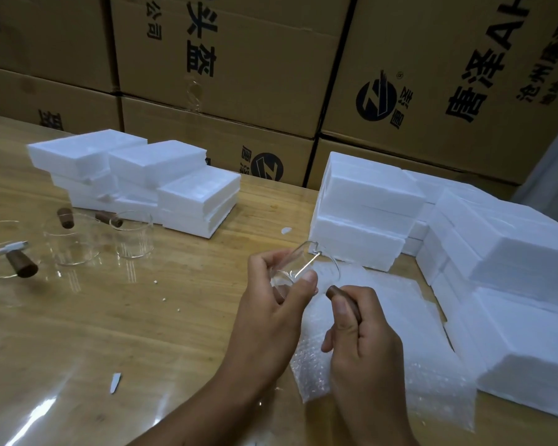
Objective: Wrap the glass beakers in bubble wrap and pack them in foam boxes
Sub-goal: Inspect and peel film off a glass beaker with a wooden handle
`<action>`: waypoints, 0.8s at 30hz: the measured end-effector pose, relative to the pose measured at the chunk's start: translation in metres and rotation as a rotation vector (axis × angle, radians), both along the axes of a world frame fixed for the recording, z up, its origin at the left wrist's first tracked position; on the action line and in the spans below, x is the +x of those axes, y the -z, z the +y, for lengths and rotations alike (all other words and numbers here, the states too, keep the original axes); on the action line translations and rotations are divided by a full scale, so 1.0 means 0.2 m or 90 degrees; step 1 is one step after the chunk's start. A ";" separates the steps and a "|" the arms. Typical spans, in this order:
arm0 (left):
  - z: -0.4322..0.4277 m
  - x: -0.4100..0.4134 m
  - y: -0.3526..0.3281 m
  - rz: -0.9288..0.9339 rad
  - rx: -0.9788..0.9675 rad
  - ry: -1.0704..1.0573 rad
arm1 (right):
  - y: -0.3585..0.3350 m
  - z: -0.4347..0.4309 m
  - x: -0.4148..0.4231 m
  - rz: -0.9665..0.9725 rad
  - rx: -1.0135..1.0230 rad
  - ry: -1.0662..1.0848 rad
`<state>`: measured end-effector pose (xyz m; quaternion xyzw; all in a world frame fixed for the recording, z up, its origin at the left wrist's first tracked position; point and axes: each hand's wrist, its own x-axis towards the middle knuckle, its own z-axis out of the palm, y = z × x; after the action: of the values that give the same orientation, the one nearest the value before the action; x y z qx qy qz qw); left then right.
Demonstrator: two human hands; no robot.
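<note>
Centre of the frame: the left hand (271, 304) curls its fingers round the beaker (298, 267), tilted, while the right hand (364, 336) grips its wooden handle (342, 299). It's held just over the bubble wrap (406, 333), lower right, likely to lay it down for rolling. Foam boxes (368, 201) sit stacked close behind, within easy reach. Spare beakers (132, 236) stand at left on the table (174, 317).

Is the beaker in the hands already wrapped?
No, the left hand and right hand hold the glass beaker bare above the bubble wrap lying on the table.
</note>
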<state>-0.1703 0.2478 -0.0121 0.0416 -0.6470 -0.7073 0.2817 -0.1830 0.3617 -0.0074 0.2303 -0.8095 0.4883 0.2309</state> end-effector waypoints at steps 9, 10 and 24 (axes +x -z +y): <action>-0.04 -0.04 -0.05 -0.067 0.130 0.037 | 0.00 0.01 0.00 0.022 0.020 -0.012; -0.04 -0.04 -0.06 -0.084 0.148 0.045 | 0.00 0.01 0.00 0.013 0.017 -0.014; -0.05 -0.04 -0.08 -0.162 0.214 0.236 | 0.00 0.04 -0.04 -0.001 -0.017 0.012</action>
<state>-0.1790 0.2369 0.0037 0.0575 -0.5473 -0.8333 0.0531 -0.1909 0.3703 -0.0076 0.2189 -0.8052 0.4971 0.2380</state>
